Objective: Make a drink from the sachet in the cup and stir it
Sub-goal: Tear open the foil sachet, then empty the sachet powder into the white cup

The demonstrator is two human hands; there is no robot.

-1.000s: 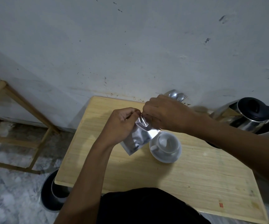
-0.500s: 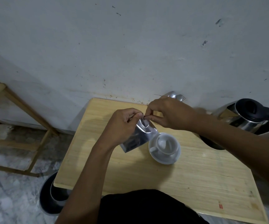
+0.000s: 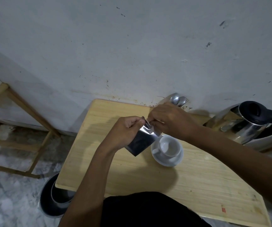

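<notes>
Head view: the left hand (image 3: 123,130) and right hand (image 3: 169,119) pinch the top edge of the silver sachet (image 3: 141,141), fingers closed on it, above the table (image 3: 197,177), just left of the empty cup (image 3: 170,146) on its saucer (image 3: 173,161).

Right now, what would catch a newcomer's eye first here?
Two bare hands, left hand and right hand, pinch the top of a silvery sachet above the wooden table. Just right of it, an empty white cup sits on a saucer. A shiny steel kettle stands at far right.
</notes>
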